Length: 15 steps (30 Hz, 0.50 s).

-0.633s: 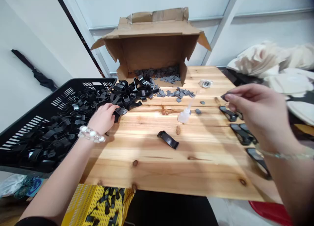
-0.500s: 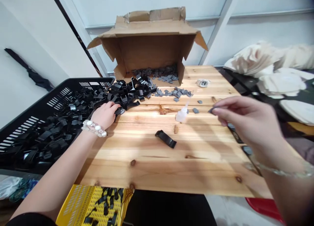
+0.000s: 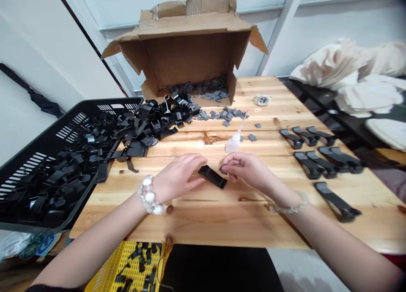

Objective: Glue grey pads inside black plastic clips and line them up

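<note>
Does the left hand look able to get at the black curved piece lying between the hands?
Likely yes: the left hand is open right by the left end of the black curved piece, with nothing visible blocking it.

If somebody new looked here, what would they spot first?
Probably the big open cardboard box at the back. Next, the black basket on the left, heaped with dark pieces. Then, in the middle, the left hand beside a curved black piece and the right hand pinching a grey piece.
</note>
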Available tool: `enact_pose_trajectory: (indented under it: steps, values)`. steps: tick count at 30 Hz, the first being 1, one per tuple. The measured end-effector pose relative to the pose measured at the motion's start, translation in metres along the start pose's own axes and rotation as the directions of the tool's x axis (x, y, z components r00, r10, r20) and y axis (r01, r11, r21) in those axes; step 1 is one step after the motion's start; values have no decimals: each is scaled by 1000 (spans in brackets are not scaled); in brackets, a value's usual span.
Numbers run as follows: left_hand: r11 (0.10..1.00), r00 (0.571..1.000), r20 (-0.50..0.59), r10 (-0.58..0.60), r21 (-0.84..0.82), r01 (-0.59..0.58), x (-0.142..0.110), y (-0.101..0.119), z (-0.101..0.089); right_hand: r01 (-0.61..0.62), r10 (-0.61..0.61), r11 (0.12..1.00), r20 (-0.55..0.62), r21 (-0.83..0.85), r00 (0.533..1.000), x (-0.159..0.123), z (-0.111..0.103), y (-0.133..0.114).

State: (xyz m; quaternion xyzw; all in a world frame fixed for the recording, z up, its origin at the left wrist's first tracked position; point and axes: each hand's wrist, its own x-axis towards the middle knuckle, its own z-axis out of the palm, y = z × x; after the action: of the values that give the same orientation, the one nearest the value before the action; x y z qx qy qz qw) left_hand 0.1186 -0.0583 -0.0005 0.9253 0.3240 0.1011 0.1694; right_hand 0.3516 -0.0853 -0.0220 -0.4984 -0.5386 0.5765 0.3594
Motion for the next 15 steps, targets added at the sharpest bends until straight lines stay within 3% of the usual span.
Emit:
enact_pose_trajectory:
  steps: [4,6,10,13,15]
  values:
    - [996,996,64,63,-70,-58,17,7,17,-32,29,997,-42,-69,999,2,-5,15]
    - [997,995,94,47,-68,-40,18,4,20,-8,-12,978,-92,-210,996,2,-10,18]
    - [997,991,129,-37,-63,45,12,5,21,57,-91,859,-43,-510,995,-1,-20,14]
    - [969,977,151,-152,-171,177,8,11,20,-22,-121,776,-183,-631,976,-3,-28,10]
    - [904,959,163,-232,-328,274,7,15,21,-73,-187,742,-309,-667,932,0,-33,9]
